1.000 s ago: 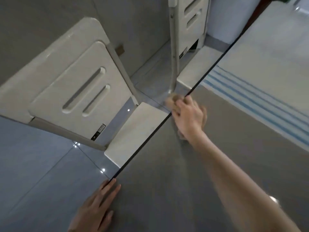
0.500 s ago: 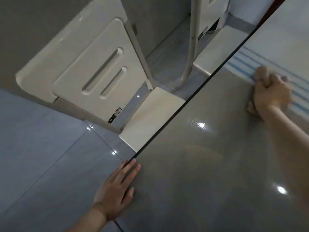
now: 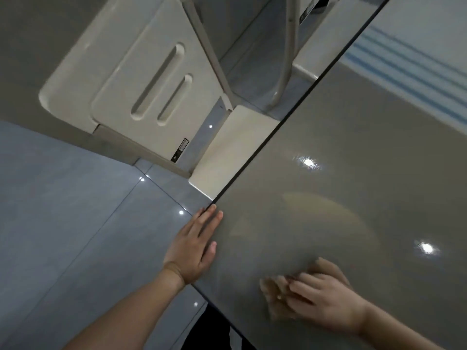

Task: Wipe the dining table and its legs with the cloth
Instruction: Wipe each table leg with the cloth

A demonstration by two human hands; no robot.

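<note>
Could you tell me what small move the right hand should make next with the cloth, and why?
Probably sweep the cloth left toward the left hand. The right hand presses it on the table close to that edge, so the strip between is the nearest reach.

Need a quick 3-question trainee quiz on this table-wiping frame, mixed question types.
1. True or false: the left hand lies flat at the table edge.
2. The cloth lies under: A) the left hand, B) the right hand, C) neither hand.
3. Name the furniture standing beside the table, and its colour.

Key: 1 true; 2 B; 3 a cream chair.
</note>
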